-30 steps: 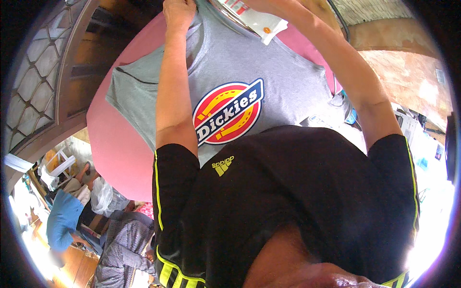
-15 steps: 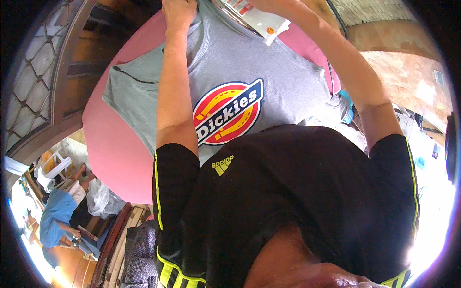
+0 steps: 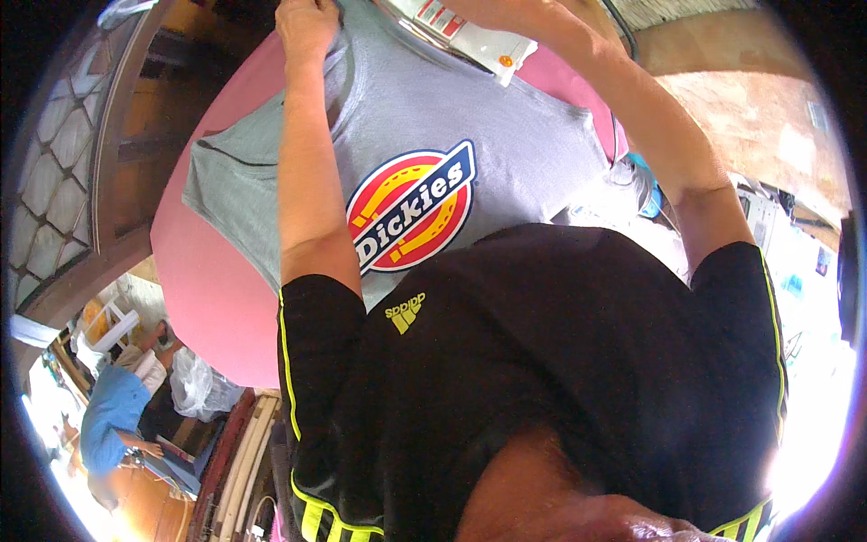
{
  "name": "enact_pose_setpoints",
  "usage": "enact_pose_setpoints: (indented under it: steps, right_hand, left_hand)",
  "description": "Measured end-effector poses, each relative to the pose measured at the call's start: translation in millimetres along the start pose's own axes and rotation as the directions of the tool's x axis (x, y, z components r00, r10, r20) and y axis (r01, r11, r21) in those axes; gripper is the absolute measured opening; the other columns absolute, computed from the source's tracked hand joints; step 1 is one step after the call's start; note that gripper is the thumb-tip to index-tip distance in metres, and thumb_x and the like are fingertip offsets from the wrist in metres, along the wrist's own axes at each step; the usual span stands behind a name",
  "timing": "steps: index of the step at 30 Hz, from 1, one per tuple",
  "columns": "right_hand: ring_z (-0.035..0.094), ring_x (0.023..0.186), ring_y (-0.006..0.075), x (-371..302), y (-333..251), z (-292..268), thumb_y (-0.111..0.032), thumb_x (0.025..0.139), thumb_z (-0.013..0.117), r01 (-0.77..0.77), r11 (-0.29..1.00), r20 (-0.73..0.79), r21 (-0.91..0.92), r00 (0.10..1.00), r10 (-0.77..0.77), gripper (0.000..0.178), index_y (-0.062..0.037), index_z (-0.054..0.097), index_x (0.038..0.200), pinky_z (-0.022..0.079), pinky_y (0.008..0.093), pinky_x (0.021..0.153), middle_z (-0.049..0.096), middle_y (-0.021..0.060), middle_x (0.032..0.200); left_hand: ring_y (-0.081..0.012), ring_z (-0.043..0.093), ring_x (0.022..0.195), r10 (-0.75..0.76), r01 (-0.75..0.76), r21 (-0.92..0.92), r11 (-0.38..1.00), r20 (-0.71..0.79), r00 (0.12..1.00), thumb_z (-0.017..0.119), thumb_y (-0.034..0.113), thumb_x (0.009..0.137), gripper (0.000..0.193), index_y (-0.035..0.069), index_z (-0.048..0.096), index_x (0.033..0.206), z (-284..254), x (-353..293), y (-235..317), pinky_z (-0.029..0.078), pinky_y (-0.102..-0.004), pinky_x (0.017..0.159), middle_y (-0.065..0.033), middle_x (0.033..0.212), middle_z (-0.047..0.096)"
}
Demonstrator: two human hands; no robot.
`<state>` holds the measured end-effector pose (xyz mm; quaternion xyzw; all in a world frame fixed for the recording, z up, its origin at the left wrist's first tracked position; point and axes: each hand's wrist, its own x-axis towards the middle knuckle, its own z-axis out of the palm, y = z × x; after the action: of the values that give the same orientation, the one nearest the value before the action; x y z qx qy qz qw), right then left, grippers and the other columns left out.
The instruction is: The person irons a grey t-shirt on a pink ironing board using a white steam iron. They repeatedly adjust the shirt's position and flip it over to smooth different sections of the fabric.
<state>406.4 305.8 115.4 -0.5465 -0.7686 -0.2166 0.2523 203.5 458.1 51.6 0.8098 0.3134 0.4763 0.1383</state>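
A grey T-shirt [image 3: 406, 99] with a round red, yellow and blue print lies spread on a pink cloth-covered board [image 3: 212, 312]. My left hand [image 3: 309, 25] is at the shirt's far left edge near the neckline, its fingers curled on the fabric. To its right, a white iron [image 3: 488, 47] with a shiny metal rim and a small orange dot rests on the upper part of the shirt. My right hand [image 3: 479, 9] is over the iron, gripping it at the picture's upper edge. That edge cuts off most of its fingers.
A dark wooden frame with lattice panes [image 3: 59, 172] stands at left. Lower left, a person in a blue shirt [image 3: 117, 415] is near a clear plastic bag [image 3: 200, 384] and wooden slats [image 3: 244, 470]. A dark cord [image 3: 621, 27] runs at upper right, beside a wall [image 3: 768, 131].
The shirt, board and my left hand appear shifted slightly left in the picture. The iron has shifted less, so it sits a little farther right on the shirt.
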Motion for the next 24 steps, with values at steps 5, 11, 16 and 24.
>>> enact_pose_setpoints:
  steps: [5, 11, 16, 24]
  right_hand:
    - [0.057, 0.062, 0.0283, -34, -43, -63, -0.023, 0.093, 0.066, 0.001, 1.000, 0.047, -0.013, 0.999, -0.001, 0.033, 0.0024, 0.057, 0.112, 0.047, 0.0372, 0.053, 0.061, 0.0201, 0.084]
    - [0.070, 0.075, 0.0365, -108, -66, -142, -0.022, 0.096, 0.064, -0.406, 0.892, 0.453, 0.200, 0.845, 0.283, 0.038, 0.0031, 0.051, 0.121, 0.057, 0.0419, 0.065, 0.067, 0.0261, 0.093]
    - [0.067, 0.071, 0.0427, -161, -96, -204, -0.022, 0.094, 0.066, -0.582, 0.798, 0.555, 0.155, 0.720, 0.417, 0.038, 0.0039, 0.051, 0.117, 0.053, 0.0459, 0.062, 0.063, 0.0251, 0.074]
    - [0.071, 0.075, 0.0374, -228, -89, -230, -0.029, 0.090, 0.068, -0.742, 0.668, 0.581, 0.051, 0.566, 0.585, 0.041, 0.0003, 0.053, 0.116, 0.055, 0.0436, 0.065, 0.069, 0.0206, 0.078]
  left_hand:
    - [-0.0371, 0.060, 0.094, 0.025, -0.079, 0.351, 0.933, 0.155, 0.988, 0.058, 0.028, 0.093, 0.024, 0.005, 0.064, 0.090, -1, 2, 2, 0.046, -0.0489, 0.084, -0.0167, 0.086, 0.061]
    - [-0.0346, 0.060, 0.104, -0.009, -0.169, 0.426, 0.889, 0.386, 0.923, 0.062, 0.045, 0.090, 0.037, 0.008, 0.066, 0.095, 13, 27, 47, 0.042, -0.0542, 0.089, -0.0126, 0.103, 0.067]
    - [-0.0352, 0.063, 0.112, -0.119, -0.109, 0.325, 0.939, 0.609, 0.784, 0.053, 0.067, 0.090, 0.063, 0.015, 0.064, 0.123, 22, 44, -29, 0.048, -0.0459, 0.093, -0.0142, 0.119, 0.068]
    - [-0.0369, 0.068, 0.084, -0.025, -0.046, 0.156, 0.987, 0.428, 0.904, 0.059, 0.067, 0.086, 0.048, 0.021, 0.069, 0.097, 31, 37, -23, 0.051, -0.0454, 0.071, -0.0125, 0.082, 0.071]
